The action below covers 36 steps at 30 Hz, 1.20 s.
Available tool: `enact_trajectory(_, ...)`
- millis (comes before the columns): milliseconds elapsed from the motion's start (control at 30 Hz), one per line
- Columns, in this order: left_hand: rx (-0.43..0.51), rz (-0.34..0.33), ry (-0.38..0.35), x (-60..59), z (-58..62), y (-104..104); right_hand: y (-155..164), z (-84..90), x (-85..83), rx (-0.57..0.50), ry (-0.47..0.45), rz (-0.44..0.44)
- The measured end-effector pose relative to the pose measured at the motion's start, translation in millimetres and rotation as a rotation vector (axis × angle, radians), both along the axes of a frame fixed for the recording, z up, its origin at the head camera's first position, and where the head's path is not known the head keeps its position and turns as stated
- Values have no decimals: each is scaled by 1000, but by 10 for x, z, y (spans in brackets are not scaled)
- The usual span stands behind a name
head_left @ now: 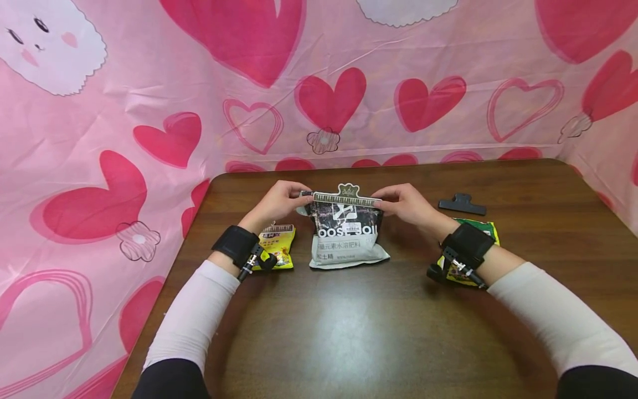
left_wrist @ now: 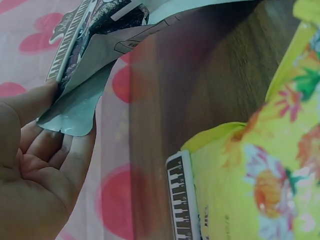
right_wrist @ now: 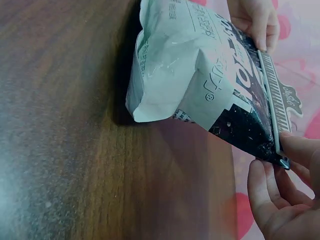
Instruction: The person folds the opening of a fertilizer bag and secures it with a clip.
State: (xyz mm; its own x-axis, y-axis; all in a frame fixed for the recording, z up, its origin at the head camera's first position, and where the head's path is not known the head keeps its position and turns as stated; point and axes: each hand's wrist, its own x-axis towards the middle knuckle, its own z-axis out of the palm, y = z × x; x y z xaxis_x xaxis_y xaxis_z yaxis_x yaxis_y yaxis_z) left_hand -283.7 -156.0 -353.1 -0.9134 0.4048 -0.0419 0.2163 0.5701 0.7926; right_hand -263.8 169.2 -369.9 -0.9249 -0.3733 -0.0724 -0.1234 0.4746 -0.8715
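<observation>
A black-and-white fertilizer bag (head_left: pixel 349 244) stands upright on the table, its top edge folded and held by a piano-key clip (head_left: pixel 347 198). My left hand (head_left: pixel 280 200) pinches the bag's top left corner beside the clip's end. At the top right corner, my right hand (head_left: pixel 407 204) pinches the bag and the clip's other end between thumb and fingers. In the left wrist view, a loose flap of the bag (left_wrist: pixel 75 112) lies between the left thumb and fingers. The right wrist view shows the clip (right_wrist: pixel 275 92) running along the whole top edge.
A yellow flowered bag (head_left: pixel 280 244) with its own piano-key clip lies left, partly behind the left wrist. Beneath the right wrist lies a green-and-yellow bag (head_left: pixel 485 228). A black clip (head_left: pixel 462 204) rests at the back right of the wooden table (head_left: pixel 344 332). Behind hangs a pink heart-patterned cloth (head_left: pixel 379 55).
</observation>
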Motion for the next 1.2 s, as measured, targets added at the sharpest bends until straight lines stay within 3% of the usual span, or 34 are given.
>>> enact_trajectory(500,-59,101,-190,-131,-149,37,-82,-184,-183,-38,-123,-82)
enact_trajectory(733,-108,119,-219,-190,-245,28,-129,-251,-233,-49,-139,-113)
enact_trajectory(1200,-201,148,-224,-205,-265,91,-163,-287,-250,1,-187,-150)
